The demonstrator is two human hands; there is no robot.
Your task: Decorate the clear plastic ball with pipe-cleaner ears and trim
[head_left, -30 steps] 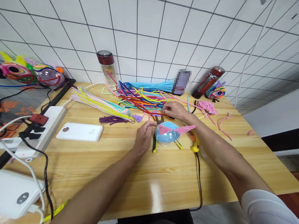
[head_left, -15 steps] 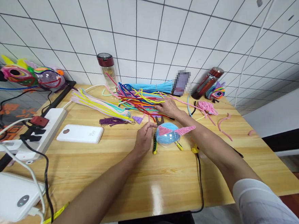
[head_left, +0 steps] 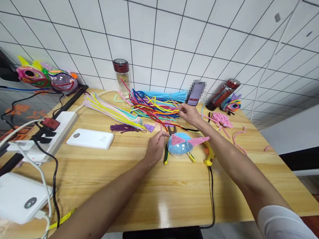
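Observation:
A clear dome wound with blue pipe cleaners (head_left: 185, 137) sits on the table, with two pink fins on it. Beneath and around it lie pliers (head_left: 165, 156) with green-and-yellow handles, jaws toward the wall. My left hand (head_left: 156, 147) is closed beside the dome, fingertips near the plier jaws; anything inside it is hidden. At the pile of coloured pipe cleaners (head_left: 154, 104), my right hand (head_left: 189, 114) pinches the right-hand ends, apparently an orange or yellow one. A yellow glue gun (head_left: 209, 156) lies partly under my right forearm.
A glass bottle (head_left: 122, 78), a phone (head_left: 196, 93) and a red flask (head_left: 223, 94) stand along the wall. Pink pipe cleaners (head_left: 222, 120) lie at right. Leftward are a pale bundle (head_left: 109, 110), purple tassels (head_left: 126, 128), a white power bank (head_left: 90, 139) and a power strip (head_left: 58, 132).
My right hand has shifted slightly right, and its fingers have drawn together at the pile's end. More of the glue gun shows. My left hand has stayed by the dome.

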